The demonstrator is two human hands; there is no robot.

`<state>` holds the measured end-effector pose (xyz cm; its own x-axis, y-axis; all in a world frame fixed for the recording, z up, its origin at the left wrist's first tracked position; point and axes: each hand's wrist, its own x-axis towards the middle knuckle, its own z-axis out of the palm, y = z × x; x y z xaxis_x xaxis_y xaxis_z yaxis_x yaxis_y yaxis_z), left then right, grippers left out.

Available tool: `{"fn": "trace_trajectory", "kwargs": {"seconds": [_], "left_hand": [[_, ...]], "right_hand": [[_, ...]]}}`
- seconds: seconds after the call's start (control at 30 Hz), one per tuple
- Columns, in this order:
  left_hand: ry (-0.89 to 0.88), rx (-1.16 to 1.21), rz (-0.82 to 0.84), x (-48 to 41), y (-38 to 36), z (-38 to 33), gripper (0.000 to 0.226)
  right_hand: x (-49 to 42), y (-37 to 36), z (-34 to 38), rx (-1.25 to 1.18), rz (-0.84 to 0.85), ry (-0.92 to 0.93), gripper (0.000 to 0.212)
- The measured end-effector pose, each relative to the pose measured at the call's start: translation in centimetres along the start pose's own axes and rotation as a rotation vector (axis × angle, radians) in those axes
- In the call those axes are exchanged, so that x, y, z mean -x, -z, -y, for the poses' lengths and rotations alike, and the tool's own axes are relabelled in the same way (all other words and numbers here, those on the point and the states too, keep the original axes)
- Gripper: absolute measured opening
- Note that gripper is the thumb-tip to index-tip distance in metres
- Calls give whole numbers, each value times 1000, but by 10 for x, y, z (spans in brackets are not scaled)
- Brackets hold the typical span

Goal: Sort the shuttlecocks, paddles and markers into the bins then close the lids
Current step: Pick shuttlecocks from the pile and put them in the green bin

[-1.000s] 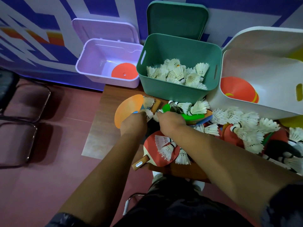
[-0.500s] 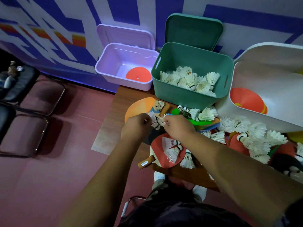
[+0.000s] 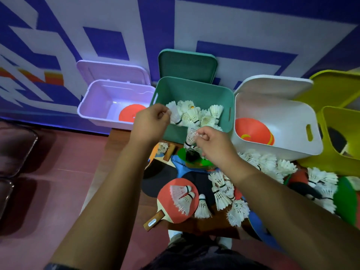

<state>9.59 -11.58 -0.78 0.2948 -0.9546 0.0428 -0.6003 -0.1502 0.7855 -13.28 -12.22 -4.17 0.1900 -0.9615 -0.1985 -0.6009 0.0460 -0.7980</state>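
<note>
My left hand [image 3: 151, 121] pinches a white shuttlecock [image 3: 174, 115] at the near left rim of the green bin [image 3: 196, 88], which holds several shuttlecocks. My right hand [image 3: 213, 146] grips another shuttlecock [image 3: 190, 138] by its feathers just in front of that bin. A red paddle [image 3: 176, 203] with two shuttlecocks on it lies on the table [image 3: 124, 152] near me. More shuttlecocks [image 3: 222, 190], paddles and flat disc markers are piled across the table to the right. An orange marker [image 3: 129, 114] lies in the lilac bin [image 3: 101, 106]; another orange marker [image 3: 253, 131] sits in the white bin [image 3: 288, 121].
A yellow-green bin [image 3: 339, 121] with a dark paddle inside stands at far right. All lids lean open against the blue and white wall. Dark chairs [image 3: 15, 147] stand on the red floor at left.
Both hands have lifted from the pile toward the green bin, each holding a shuttlecock. The camera has tilted up and right, bringing the yellow-green bin into view.
</note>
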Motion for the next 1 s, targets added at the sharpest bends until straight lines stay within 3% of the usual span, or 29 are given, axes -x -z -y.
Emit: {"fn": "trace_trajectory", "kwargs": {"seconds": [0.27, 0.43, 0.7, 0.77, 0.87, 1.0], "left_hand": [[-28, -119, 54, -66, -13, -9, 25], [78, -199, 50, -81, -21, -10, 45], [137, -50, 123, -35, -16, -2, 31], [163, 43, 107, -19, -14, 0, 23], [252, 172, 111, -1, -10, 3, 21], [282, 128, 171, 15, -9, 15, 20]], "right_hand": [[-20, 39, 7, -73, -80, -44, 7], [-30, 39, 8, -72, -80, -54, 7], [-57, 35, 24, -165, -174, -64, 8], [-67, 33, 29, -229, -136, -84, 17], [-79, 24, 33, -248, 57, -177, 55], [-69, 15, 34, -155, 25, -178, 28]]}}
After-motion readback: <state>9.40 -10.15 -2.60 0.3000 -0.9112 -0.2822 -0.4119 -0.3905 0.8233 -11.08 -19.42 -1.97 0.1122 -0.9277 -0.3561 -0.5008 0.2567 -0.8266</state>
